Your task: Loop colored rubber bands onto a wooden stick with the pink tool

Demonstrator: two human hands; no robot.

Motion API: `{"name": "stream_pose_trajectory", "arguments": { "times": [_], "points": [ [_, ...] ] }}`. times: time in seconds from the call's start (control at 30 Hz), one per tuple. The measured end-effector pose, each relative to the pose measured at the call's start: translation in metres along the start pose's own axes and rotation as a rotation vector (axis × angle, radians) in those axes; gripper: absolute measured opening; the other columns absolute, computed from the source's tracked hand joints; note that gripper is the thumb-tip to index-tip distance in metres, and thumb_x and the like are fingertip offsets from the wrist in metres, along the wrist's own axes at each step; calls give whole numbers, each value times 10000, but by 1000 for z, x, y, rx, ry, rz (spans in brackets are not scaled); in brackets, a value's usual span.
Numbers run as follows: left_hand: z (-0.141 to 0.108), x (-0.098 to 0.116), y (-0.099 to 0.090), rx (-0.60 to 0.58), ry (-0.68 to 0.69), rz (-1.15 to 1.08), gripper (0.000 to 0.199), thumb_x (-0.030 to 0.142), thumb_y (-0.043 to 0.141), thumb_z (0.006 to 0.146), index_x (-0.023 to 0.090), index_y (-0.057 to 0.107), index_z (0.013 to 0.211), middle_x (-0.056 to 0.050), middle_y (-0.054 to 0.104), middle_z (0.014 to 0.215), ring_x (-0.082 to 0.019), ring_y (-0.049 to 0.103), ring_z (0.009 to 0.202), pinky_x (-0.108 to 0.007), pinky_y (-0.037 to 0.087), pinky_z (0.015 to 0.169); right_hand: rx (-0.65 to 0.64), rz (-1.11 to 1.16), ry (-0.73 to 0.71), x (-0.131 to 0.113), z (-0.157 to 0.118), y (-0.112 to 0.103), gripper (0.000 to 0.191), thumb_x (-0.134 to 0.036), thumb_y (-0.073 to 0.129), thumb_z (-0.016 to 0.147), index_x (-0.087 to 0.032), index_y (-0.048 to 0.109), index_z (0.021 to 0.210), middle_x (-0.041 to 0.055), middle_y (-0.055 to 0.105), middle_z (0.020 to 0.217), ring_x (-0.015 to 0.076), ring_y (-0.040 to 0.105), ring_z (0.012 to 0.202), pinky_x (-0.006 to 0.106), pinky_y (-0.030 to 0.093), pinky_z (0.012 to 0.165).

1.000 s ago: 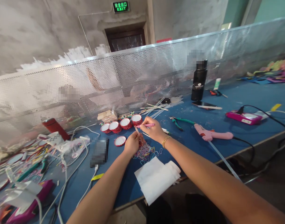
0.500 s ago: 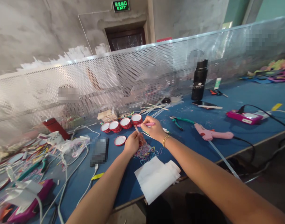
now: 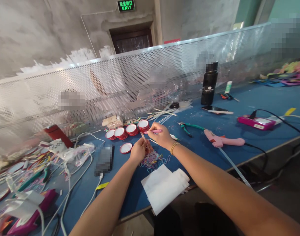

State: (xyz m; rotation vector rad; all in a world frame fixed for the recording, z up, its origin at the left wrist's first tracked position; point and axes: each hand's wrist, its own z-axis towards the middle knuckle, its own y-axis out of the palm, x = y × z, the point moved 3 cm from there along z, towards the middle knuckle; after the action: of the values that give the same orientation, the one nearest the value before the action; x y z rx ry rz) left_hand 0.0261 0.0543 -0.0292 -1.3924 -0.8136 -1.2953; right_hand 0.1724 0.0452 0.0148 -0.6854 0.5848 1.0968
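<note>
Mid-frame: left hand (image 3: 138, 151) closed, small pale strip (image 3: 142, 135) pinched with its upper end sticking up past the fingers; lower fingers too small to read. Right hand (image 3: 162, 136) closed in a writing grip on pink pen (image 3: 157, 131), tip end pointing left at the strip. Contact between tip and strip: cannot tell.

Handling, as judged: strip is narrow, so pinch it firmly just below the spot the pen works on; too much free end and it will likely bend or twist. Light pen pressure, short moves, fingers out of the tip's path. Hands are near each other; bracing one against the other should cut wobble. Turn the strip with the left fingers rather than swinging the right wrist, since red stacks (image 3: 121, 131) sit just beyond, upper left of the hands, and a wide swing could knock the nearest one.

Single red disc (image 3: 126, 148) lies flat left of the left hand. Coloured loops (image 3: 153, 161) heaped just below the hands; low fingers or a dropped strip could catch in them. White sheet (image 3: 162, 188) at lower centre, below the loops. Pliers (image 3: 194, 126) and pink glue gun (image 3: 222, 141) right of centre, apart from both hands.
</note>
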Motion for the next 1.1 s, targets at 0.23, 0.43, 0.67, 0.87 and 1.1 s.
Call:
{"name": "stream_pose_trajectory", "arguments": {
  "times": [0.23, 0.43, 0.67, 0.87, 1.1],
  "points": [
    [1, -2, -1, -10, 23, -18, 243, 405, 526, 919, 197, 530, 794, -17, 673, 617, -121, 543, 451, -219, 348, 448, -26, -12, -21, -3, -1, 0, 140, -267, 589, 776, -231, 514, 663, -26, 614, 671, 151, 533, 639, 270, 386, 633],
    [1, -2, 0, 10, 8, -12, 252, 415, 531, 916, 198, 532, 789, -13, 664, 603, -122, 539, 445, -218, 335, 436, -3, -18, -16, -1, 0, -1, 144, -271, 592, 778, -230, 518, 661, -26, 617, 679, 151, 530, 643, 271, 387, 636],
    [0, 1, 0, -2, -3, -14, 225, 381, 516, 925, 196, 532, 797, -15, 671, 612, -119, 539, 449, -214, 337, 440, 5, -33, -12, -2, -1, -2, 146, -264, 593, 776, -229, 512, 660, -26, 615, 677, 150, 525, 640, 271, 377, 633],
    [-1, 1, 0, 6, -4, -16, 243, 406, 531, 914, 198, 534, 789, -15, 666, 616, -122, 535, 448, -220, 345, 444, -22, -25, -8, -2, -1, -1, 138, -262, 593, 772, -229, 518, 661, -28, 612, 671, 153, 529, 646, 271, 379, 636],
    [0, 0, 0, 7, 1, -5, 224, 375, 500, 925, 200, 525, 787, -20, 673, 613, -126, 539, 453, -219, 339, 442, -31, 16, -18, -6, -2, -1, 142, -261, 591, 774, -229, 514, 658, -28, 605, 668, 148, 519, 633, 271, 384, 631]
  ]
}}
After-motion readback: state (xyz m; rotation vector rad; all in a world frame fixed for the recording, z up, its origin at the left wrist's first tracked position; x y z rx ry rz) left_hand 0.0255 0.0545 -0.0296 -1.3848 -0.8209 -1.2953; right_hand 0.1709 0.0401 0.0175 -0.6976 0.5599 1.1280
